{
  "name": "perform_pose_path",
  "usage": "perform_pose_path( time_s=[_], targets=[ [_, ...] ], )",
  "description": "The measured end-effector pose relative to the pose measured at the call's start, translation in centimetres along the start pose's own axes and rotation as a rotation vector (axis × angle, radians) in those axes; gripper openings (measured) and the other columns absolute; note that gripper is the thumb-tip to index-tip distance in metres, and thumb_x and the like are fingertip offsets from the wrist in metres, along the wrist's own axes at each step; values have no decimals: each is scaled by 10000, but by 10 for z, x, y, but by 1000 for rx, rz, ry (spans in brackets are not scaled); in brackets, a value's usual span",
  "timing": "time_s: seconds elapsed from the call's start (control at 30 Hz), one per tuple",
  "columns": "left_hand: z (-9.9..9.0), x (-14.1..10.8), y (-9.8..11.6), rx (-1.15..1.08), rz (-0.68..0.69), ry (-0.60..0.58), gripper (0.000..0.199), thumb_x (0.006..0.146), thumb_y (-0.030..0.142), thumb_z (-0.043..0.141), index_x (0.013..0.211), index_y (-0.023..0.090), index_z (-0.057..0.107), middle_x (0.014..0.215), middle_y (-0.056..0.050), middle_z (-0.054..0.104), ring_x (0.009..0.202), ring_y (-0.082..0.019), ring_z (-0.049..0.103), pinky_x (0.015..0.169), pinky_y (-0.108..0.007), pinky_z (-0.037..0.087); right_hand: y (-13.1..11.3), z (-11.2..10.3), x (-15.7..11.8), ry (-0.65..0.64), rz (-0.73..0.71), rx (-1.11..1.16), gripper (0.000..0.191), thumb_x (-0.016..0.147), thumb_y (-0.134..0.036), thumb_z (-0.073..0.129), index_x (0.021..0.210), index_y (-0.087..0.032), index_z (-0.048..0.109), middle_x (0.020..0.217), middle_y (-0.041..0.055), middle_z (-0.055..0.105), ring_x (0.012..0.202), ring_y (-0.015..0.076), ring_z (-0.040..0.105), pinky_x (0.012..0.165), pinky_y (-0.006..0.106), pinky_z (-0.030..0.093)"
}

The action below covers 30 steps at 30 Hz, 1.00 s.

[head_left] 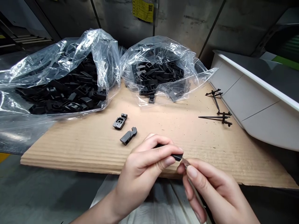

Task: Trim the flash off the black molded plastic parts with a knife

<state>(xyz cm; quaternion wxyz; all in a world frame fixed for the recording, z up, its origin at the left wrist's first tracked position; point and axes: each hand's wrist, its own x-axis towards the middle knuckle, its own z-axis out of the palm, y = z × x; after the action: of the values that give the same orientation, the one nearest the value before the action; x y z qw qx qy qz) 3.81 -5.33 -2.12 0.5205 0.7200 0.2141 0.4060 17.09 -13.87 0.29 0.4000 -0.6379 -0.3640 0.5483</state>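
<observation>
Black part (177, 156), partly hidden, slim tool (196, 191), perhaps a knife, tip at part's end

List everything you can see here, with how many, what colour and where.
Clear plastic bags: 2, transparent, back left and back centre
Bagged parts: many, black, inside both bags
Loose parts: 2, dark grey, left of centre
Branched pieces: 2, black, right side
Cardboard: 1, tan, under the bags
Bin: 1, whitish, far right
Label: 1, yellow, top centre
Floor: 1, grey-green, lower left
Held part: 1, black, left hand
Bladed tool: 1, metallic, right hand
Hands: 2, bare, left hand and right hand, front centre
</observation>
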Motion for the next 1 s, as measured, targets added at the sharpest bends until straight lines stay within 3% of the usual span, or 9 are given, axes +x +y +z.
perform_pose_path(
  time_s=[0.2,0.37,0.5,0.73,1.0],
  targets=[
    [-1,-3,1,-43,-38,6,198,855,120,513,953,235,641,935,9,565,917,-107,525,822,-148,392,0,-1,2,47,-116,-185,406,838,-493,376,590,-178,445,430,-69,355,365,34,365,421,185,287],
    [0,-3,0,-3,0,12,184,846,110,520,928,207,653,916,-7,564,909,-122,520,817,-171,398,-4,-2,2,-21,-35,-140,422,831,-515,370,574,-182,411,409,-78,329,349,27,322,409,181,264],
    [1,-1,0,37,28,19,195,836,81,521,929,184,657,908,-19,557,895,-127,512,805,-177,398,-5,-2,0,-85,29,-86,419,817,-539,375,643,-173,480,412,-84,320,340,23,291,396,184,241],
    [0,-1,0,4,-7,19,204,837,87,522,926,204,662,904,-20,563,884,-130,521,785,-178,402,-4,-1,0,-11,-52,-89,412,821,-498,407,571,-171,426,433,-78,356,353,22,338,405,185,264],
    [2,0,1,52,28,44,210,822,63,523,905,186,671,892,-34,560,876,-152,519,777,-220,404,-3,-1,-1,-63,-9,-91,402,835,-497,385,605,-174,447,410,-82,322,349,27,310,393,186,245]
  ],
)
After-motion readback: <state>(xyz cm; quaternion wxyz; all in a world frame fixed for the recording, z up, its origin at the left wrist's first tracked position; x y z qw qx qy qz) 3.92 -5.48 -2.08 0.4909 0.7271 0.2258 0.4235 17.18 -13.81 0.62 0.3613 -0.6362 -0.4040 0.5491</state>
